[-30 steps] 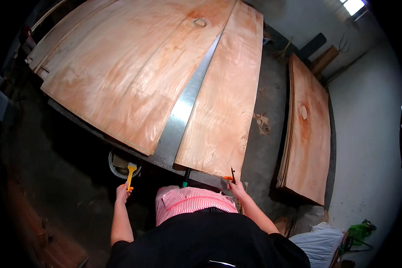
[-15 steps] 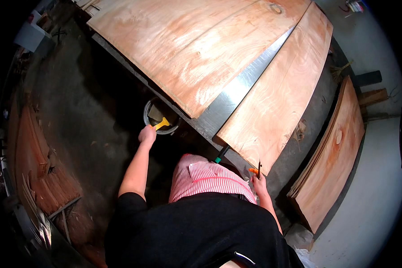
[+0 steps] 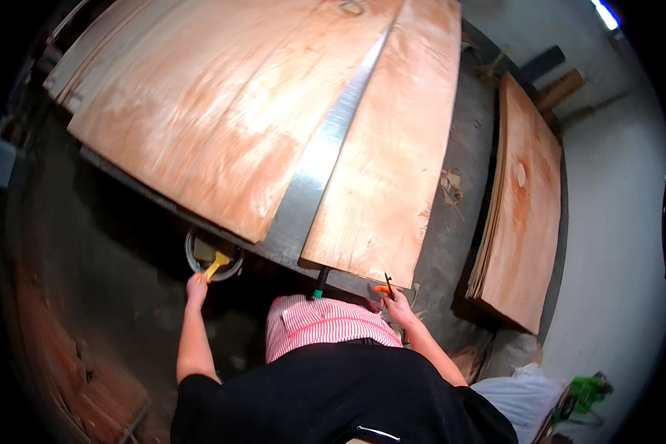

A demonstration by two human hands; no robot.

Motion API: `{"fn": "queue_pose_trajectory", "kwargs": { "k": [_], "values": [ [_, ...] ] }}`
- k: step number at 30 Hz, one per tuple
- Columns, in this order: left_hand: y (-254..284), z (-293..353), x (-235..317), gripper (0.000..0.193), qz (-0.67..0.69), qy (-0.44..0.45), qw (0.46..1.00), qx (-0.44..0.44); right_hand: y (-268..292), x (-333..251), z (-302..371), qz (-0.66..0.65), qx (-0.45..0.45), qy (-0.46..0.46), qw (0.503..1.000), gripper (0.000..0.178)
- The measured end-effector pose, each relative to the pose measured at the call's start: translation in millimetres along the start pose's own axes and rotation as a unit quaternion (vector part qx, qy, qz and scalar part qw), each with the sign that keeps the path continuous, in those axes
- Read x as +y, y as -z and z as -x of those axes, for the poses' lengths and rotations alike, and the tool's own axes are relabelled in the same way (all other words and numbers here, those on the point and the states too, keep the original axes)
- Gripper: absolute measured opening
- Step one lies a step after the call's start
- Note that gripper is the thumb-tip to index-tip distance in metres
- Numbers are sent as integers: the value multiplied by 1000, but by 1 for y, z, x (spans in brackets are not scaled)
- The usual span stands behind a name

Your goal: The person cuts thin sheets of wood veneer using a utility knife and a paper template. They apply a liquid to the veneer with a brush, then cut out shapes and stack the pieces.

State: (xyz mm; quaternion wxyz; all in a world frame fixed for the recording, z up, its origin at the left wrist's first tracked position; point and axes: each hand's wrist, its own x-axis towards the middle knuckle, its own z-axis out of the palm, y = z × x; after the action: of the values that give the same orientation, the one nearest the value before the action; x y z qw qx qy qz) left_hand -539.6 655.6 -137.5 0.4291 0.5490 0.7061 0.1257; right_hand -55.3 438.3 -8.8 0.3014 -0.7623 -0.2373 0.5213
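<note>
My left hand [image 3: 196,288] is closed on the handle of a yellow scraper-like tool [image 3: 218,263]. The tool's wide end reaches over a round bucket [image 3: 193,259] below the table edge, with a pale block-like piece inside. Near the close right corner of a long narrow wood veneer sheet [image 3: 381,163], my right hand [image 3: 397,305] is closed around a small tool with an orange part and a dark upright part [image 3: 388,283]; its exact kind is unclear. Left of that sheet lies a wide veneer sheet [image 3: 200,140], and a strip of shiny metal tabletop [image 3: 314,181] shows between them.
A dark rod with a green end [image 3: 319,291] sticks out from the table edge before my striped apron [image 3: 322,325]. To the right stands a stack of veneer sheets [image 3: 522,200]. A white sack [image 3: 522,399] and a green machine [image 3: 586,392] are at lower right.
My view has turned and shifted, so the table and sheets appear lower and further left. Both hands keep hold of their tools, and the yellow tool stays over the bucket.
</note>
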Motion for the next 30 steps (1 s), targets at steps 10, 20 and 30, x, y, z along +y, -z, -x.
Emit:
{"fn": "queue_pose_trajectory", "kwargs": {
  "k": [10,20,30],
  "values": [
    [29,92,83,25,312,109,944,10,60,46,-9,-39,10,-18,999,18],
    [-97,125,259,22,409,-26,912,-3,216,169,-38,-37,32,23,999,17],
    [-238,97,422,23,382,-76,917,-89,359,250,-4,-214,154,-111,958,16]
  ]
}}
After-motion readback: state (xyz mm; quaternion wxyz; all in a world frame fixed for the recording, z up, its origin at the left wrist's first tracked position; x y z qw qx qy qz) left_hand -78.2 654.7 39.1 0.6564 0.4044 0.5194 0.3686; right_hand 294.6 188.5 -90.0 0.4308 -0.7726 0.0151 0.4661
